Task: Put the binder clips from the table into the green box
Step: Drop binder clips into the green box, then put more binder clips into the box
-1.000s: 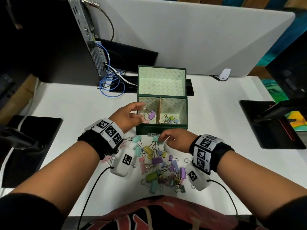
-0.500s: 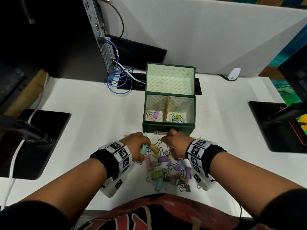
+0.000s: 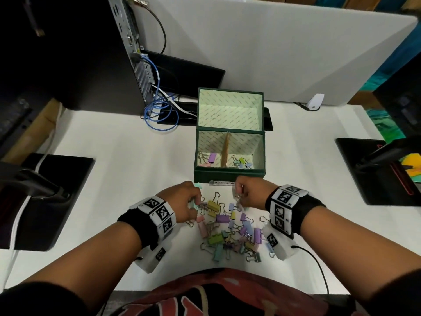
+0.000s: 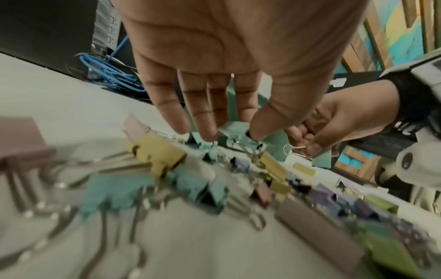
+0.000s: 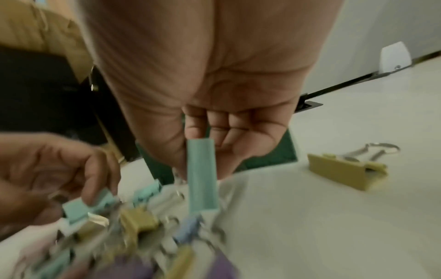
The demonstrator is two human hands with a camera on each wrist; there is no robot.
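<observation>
A teal binder clip (image 5: 202, 175) is pinched by the right hand (image 3: 249, 192), another teal clip (image 4: 235, 132) by the left hand (image 3: 183, 202), at the green box's (image 3: 229, 175) 6 o'clock.

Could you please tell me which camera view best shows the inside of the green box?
The head view: both compartments of the open green box and their clips show. The wrist views catch only blurred bits of its outer wall behind the hands.

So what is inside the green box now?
The green box holds a few clips: a purple clip and a pink one left of the divider, green and blue ones on the right. The front wall hides the nearest floor.
</observation>
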